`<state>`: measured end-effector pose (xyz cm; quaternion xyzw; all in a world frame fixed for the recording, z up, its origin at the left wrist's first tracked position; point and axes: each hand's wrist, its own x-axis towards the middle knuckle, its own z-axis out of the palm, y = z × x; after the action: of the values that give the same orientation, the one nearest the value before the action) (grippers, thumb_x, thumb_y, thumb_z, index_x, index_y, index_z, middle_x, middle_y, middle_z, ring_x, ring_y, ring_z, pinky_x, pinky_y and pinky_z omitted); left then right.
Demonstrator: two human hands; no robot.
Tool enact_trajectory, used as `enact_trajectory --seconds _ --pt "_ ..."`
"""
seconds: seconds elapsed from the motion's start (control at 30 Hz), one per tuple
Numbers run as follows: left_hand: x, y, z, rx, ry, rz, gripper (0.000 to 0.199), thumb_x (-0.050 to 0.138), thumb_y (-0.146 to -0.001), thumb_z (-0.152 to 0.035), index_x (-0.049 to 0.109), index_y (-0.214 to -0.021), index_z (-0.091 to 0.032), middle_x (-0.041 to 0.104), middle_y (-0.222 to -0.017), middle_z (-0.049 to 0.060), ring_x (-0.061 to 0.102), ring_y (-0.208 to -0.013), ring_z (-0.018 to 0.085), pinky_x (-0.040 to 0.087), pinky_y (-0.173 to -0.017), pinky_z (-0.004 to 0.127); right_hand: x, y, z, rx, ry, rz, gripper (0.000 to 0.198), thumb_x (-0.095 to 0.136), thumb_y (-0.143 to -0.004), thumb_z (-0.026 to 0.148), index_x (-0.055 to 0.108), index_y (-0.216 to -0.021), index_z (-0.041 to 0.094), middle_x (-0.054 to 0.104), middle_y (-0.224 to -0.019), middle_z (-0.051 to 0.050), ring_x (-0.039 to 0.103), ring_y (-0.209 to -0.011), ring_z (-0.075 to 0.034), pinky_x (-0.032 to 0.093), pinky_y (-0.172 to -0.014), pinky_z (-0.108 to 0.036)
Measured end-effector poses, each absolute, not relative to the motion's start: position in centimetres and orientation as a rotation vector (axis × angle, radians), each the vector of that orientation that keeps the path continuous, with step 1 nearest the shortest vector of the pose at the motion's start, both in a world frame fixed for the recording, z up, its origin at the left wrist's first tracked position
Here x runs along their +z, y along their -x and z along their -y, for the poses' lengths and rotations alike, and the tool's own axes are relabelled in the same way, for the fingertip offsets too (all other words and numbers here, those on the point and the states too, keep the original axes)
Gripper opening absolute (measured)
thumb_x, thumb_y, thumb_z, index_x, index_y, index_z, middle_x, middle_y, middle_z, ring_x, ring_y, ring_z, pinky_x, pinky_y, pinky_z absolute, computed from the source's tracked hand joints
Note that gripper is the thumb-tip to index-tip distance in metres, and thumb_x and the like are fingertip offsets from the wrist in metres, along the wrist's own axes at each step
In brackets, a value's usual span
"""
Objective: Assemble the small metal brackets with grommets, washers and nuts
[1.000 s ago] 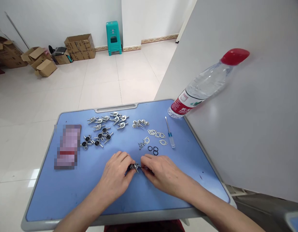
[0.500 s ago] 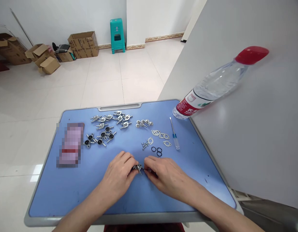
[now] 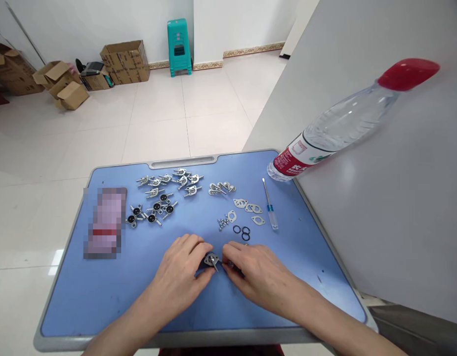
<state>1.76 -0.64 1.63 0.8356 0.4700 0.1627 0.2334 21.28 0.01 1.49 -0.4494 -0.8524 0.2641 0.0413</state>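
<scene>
My left hand pinches a small metal valve body between thumb and fingers, close above the table, its thin lever pointing toward me. Right beside it, my right hand is closed around a slim tool that looks like a small screwdriver. Most of this tool is hidden by the fingers, and its thin shaft points at the valve's right side. Beyond my right hand lie black rubber rings, a heap of small screws and flat metal plates.
Several similar valves lie at the left back, some showing black discs. Small metal levers sit at the middle back. A clear-handled screwdriver and a water bottle are at right. A blurred pink item is at left.
My left fingers have loosened a little and more of the valve's face shows. My right hand stays beside it with the tool. The view has shifted slightly.
</scene>
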Motion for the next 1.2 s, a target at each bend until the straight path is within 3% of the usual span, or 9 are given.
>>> enact_trajectory --seconds 0.23,0.57,0.7,0.83,1.0,1.2 --pt "1.62 -1.71 0.54 0.423 -2.380 -1.234 0.009 0.055 -0.090 -0.014 0.058 -0.096 -0.020 0.061 -0.091 0.002 0.056 -0.082 0.019 0.045 -0.070 0.033 1.46 -21.19 0.02 0.798 1.368 2.596 0.017 0.049 -0.081 0.006 0.044 -0.072 0.020 0.050 -0.064 0.004 0.040 -0.049 -0.010 0.017 -0.050 -0.027" --pt "1.48 -1.80 0.65 0.425 -2.277 -1.237 0.011 0.056 -0.088 -0.009 0.058 -0.093 -0.019 0.061 -0.088 0.002 0.054 -0.083 0.019 0.047 -0.069 0.032 1.68 -21.24 0.08 0.794 1.395 2.653 0.016 0.050 -0.082 0.005 0.048 -0.074 0.019 0.054 -0.066 0.003 0.044 -0.050 -0.011 0.018 -0.050 -0.028" --pt "1.41 -1.77 0.57 0.432 -2.264 -1.227 0.011 0.054 -0.089 -0.009 0.059 -0.092 -0.019 0.061 -0.087 0.001 0.055 -0.082 0.018 0.048 -0.069 0.030 2.18 -21.58 -0.05 0.832 1.366 2.641 0.011 0.062 -0.086 0.020 0.052 -0.081 0.019 0.060 -0.073 0.002 0.053 -0.057 -0.013 0.025 -0.053 -0.027" --pt "1.20 -1.78 0.58 0.451 -2.269 -1.204 0.014 0.056 -0.087 -0.006 0.059 -0.092 -0.019 0.061 -0.087 0.001 0.054 -0.082 0.018 0.048 -0.068 0.030 2.17 -21.53 -0.01 0.808 1.346 2.600 0.024 0.069 -0.084 0.038 0.055 -0.082 0.019 0.063 -0.074 0.001 0.056 -0.058 -0.015 0.028 -0.053 -0.027" --pt "1.06 -1.77 0.60 0.464 -2.264 -1.199 0.014 0.060 -0.086 -0.005 0.059 -0.092 -0.018 0.061 -0.088 0.002 0.053 -0.082 0.019 0.046 -0.068 0.030 1.76 -21.22 0.07 0.799 1.359 2.565 0.015 0.063 -0.087 0.024 0.054 -0.077 0.019 0.060 -0.068 0.002 0.050 -0.053 -0.012 0.023 -0.050 -0.026" --pt "1.14 -1.71 0.71 0.444 -2.260 -1.203 0.011 0.061 -0.087 -0.008 0.059 -0.093 -0.017 0.060 -0.088 0.002 0.053 -0.083 0.019 0.047 -0.069 0.031 1.56 -21.36 -0.34 0.741 1.354 2.626 0.025 0.051 -0.093 0.020 0.049 -0.068 0.019 0.053 -0.061 0.003 0.039 -0.048 -0.010 0.019 -0.048 -0.026"
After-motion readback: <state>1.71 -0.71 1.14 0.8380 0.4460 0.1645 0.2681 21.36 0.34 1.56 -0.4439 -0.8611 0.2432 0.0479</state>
